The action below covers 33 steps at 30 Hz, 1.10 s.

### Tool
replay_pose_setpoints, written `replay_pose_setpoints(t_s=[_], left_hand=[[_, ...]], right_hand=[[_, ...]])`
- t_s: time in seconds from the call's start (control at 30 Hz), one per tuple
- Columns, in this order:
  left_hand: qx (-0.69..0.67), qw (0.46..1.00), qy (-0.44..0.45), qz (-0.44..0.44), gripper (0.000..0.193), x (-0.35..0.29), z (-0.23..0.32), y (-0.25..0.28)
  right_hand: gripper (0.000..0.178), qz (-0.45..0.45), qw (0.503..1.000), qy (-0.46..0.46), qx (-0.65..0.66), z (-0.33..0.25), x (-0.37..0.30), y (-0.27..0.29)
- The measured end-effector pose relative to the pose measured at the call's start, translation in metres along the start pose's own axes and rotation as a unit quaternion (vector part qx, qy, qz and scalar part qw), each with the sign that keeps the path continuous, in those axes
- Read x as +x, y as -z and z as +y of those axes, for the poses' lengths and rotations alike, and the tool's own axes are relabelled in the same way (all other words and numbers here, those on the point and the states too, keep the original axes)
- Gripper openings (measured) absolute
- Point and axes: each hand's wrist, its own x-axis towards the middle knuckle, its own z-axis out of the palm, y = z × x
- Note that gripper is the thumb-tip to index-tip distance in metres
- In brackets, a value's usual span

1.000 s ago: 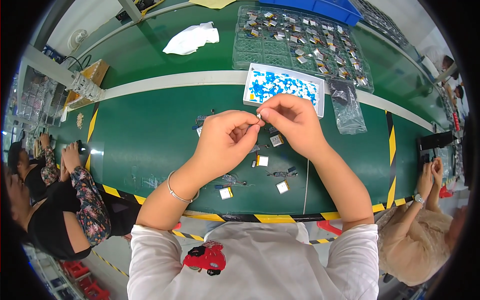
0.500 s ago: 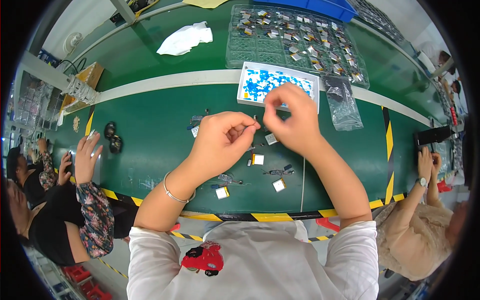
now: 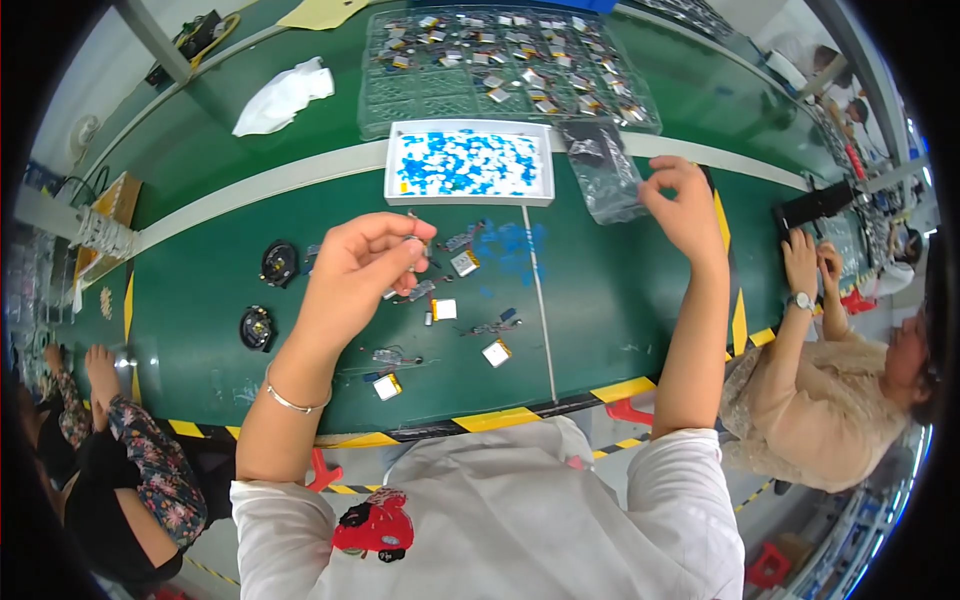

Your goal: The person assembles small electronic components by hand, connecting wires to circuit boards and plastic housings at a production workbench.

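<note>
My left hand [image 3: 365, 268] is raised over the green table [image 3: 200, 300] and pinches a small metal part with thin wires between thumb and fingertips. My right hand [image 3: 685, 205] is stretched out to the right, fingers pinched at the edge of a clear plastic bag [image 3: 605, 175] holding dark parts. Below the left hand lie several small silver and yellow cells [image 3: 443, 309] with wires. A white tray [image 3: 470, 165] filled with blue and white bits sits just beyond them.
Clear compartment trays [image 3: 500, 60] with small parts fill the far side. A white cloth [image 3: 283, 95] lies far left. Two round black parts [image 3: 279, 263] sit at left. One person sits at the left [image 3: 120, 450], another at the right [image 3: 850, 380].
My right hand has left the left hand and swung out right to the plastic bag. The left hand stays raised with the small part. The view has shifted.
</note>
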Motion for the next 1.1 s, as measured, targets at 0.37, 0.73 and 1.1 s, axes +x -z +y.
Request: replay_pose_setpoints(t_s=[0.37, 0.73, 1.1], left_hand=[[0.026, 1.0, 0.01, 0.007, 0.016, 0.001, -0.001, -0.007], [0.034, 0.999, -0.002, 0.013, 0.018, 0.001, -0.001, -0.007], [0.024, 1.0, -0.005, 0.015, 0.021, 0.0, -0.001, -0.006]], right_hand=[[0.023, -0.006, 0.999, -0.027, -0.024, 0.012, -0.011, -0.024], [0.018, 0.193, 0.975, 0.107, -0.035, -0.002, 0.003, -0.043], [0.013, 0.148, 0.984, 0.027, -0.099, 0.005, 0.01, -0.061]])
